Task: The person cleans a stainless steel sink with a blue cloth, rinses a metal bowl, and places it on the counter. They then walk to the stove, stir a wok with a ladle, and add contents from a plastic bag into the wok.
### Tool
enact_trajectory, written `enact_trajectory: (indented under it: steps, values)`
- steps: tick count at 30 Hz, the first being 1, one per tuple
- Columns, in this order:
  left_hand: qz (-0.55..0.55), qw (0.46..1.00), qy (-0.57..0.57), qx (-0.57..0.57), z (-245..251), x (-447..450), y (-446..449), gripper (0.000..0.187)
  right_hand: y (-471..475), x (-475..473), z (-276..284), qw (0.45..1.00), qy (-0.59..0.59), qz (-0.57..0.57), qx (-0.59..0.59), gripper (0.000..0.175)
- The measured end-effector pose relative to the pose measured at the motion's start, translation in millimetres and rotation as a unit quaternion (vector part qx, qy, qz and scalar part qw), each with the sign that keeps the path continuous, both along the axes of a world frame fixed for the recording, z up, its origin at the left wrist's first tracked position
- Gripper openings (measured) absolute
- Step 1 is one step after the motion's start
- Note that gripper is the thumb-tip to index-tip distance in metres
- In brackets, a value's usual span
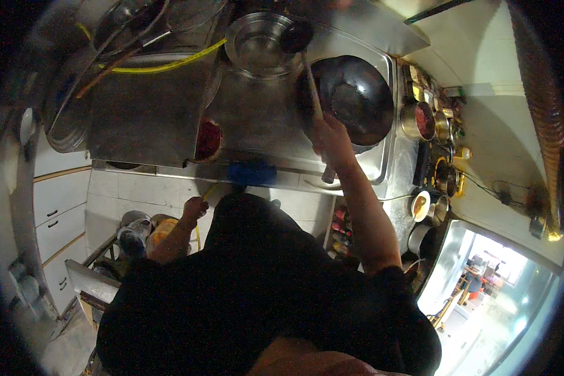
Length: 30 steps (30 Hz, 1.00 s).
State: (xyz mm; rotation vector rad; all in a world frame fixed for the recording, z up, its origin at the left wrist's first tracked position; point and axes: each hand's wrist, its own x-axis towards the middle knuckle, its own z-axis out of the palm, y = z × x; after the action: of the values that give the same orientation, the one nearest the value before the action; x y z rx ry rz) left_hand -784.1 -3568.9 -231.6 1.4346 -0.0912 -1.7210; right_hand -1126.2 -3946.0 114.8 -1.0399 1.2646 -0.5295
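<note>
My right hand (pixel 332 137) grips the wooden handle of a long ladle (pixel 313 87). The ladle's dark bowl is over the right rim of a round metal basin (pixel 258 47) at the back of the steel cooking counter (pixel 258 122). Just right of the handle sits a black wok (pixel 359 96) with a glossy inside, partly behind the handle and my hand. My left hand (pixel 195 208) hangs low in front of the counter with its fingers curled. Dimness and blur hide whether it holds anything.
A steel panel (pixel 141 122) covers the left side, with a yellow hose (pixel 169 66) across its back. Beside it is a bowl of red food (pixel 208 140). A blue cloth (pixel 251 174) hangs at the front edge. Several pots, including a metal pot (pixel 422 121), line the right.
</note>
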Motion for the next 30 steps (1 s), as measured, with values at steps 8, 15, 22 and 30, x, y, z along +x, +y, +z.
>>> enact_trajectory:
  steps: [8,15,22,30]
  values:
    - [0.084,0.982,-0.073,0.153,54.1,-2.4,16.8,0.018,-87.7,64.8,-115.5,0.965,0.094,0.18,-0.168,0.021]
    - [0.038,0.994,-0.031,0.1,66.0,7.1,27.3,0.025,-71.8,72.1,-108.4,0.915,-0.335,-0.04,0.221,0.023]
    - [-0.01,0.989,-0.093,0.112,12.8,22.6,29.7,0.015,-23.0,51.5,-75.1,0.857,-0.414,-0.084,0.296,0.03]
    - [-0.12,0.983,-0.123,0.059,-2.7,24.9,11.0,0.019,30.9,-9.8,-4.9,0.871,-0.425,-0.067,0.236,0.036]
